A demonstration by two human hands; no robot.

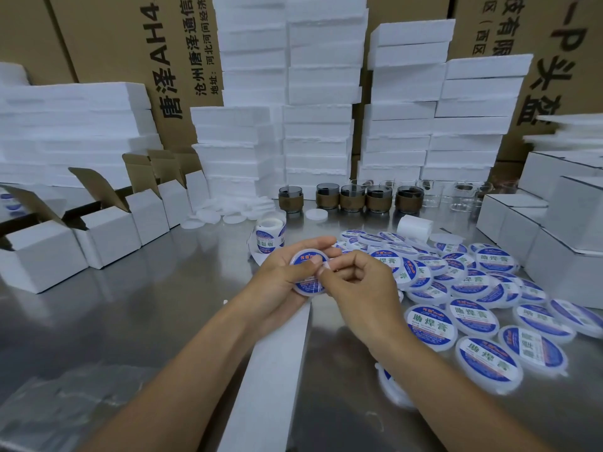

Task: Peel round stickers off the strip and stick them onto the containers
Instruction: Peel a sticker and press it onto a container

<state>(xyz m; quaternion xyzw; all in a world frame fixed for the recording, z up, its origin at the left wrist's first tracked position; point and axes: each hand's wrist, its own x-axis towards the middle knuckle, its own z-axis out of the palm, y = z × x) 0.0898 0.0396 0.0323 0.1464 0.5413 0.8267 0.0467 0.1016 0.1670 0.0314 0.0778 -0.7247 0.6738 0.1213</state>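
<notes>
My left hand (280,282) holds a round white container (306,257) with a blue sticker on its lid, fingers curled round its rim and thumb lying across the sticker. My right hand (355,282) sits just right of it, fingers curled, fingertips touching the sticker's right edge. A roll of blue round stickers (269,238) stands behind the hands. Its empty white backing strip (270,370) runs down the table under my left forearm. Several stickered containers (463,288) lie heaped on the right.
Plain white lids (228,212) lie at the back beside dark glass jars (352,197). Open white cartons (107,233) stand on the left, shut white boxes (528,223) on the right. Foam stacks (319,125) and cardboard boxes wall the back of the metal table (130,321).
</notes>
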